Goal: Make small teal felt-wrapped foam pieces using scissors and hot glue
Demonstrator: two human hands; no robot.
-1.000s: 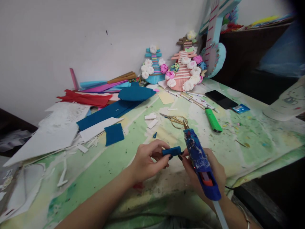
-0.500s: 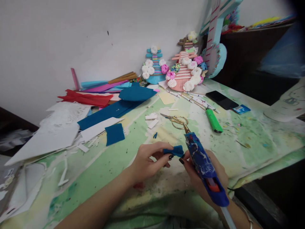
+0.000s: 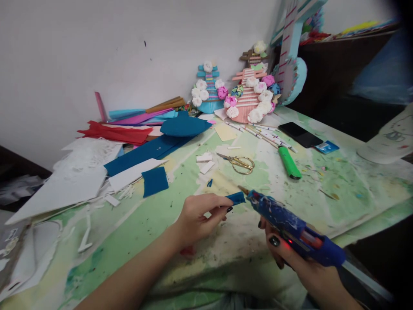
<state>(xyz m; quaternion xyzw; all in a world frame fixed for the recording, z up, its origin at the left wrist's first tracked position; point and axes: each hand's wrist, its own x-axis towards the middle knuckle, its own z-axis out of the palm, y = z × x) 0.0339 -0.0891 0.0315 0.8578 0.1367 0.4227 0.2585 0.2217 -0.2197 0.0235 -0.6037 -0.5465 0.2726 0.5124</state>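
Observation:
Between the thumb and fingers of my left hand (image 3: 206, 211) is a small folded piece of dark blue crepe paper (image 3: 238, 198), its right end sticking out. My right hand (image 3: 290, 252) is closed around a blue hot glue gun (image 3: 284, 219) with a glue stick coming out of its rear and a red light on its side. The gun's nozzle points left, close to the blue piece; whether they touch I cannot tell. Beyond the hands lie gold-handled scissors (image 3: 240, 163), small white foam strips (image 3: 205, 162) and a square of blue crepe paper (image 3: 155, 181).
A green box cutter (image 3: 289, 162), a black phone (image 3: 300, 134) and several pens (image 3: 263, 134) lie at the right. White boards (image 3: 71, 176) and coloured crepe paper (image 3: 114, 132) cover the left. Flower-decorated guitar shapes (image 3: 248, 97) lean on the wall. A white cap (image 3: 387, 137) sits far right.
The glue gun has swung from lying across my right hand to being gripped, nozzle now pointing left near the blue piece. My right fingers have left the paper; my left hand has barely moved.

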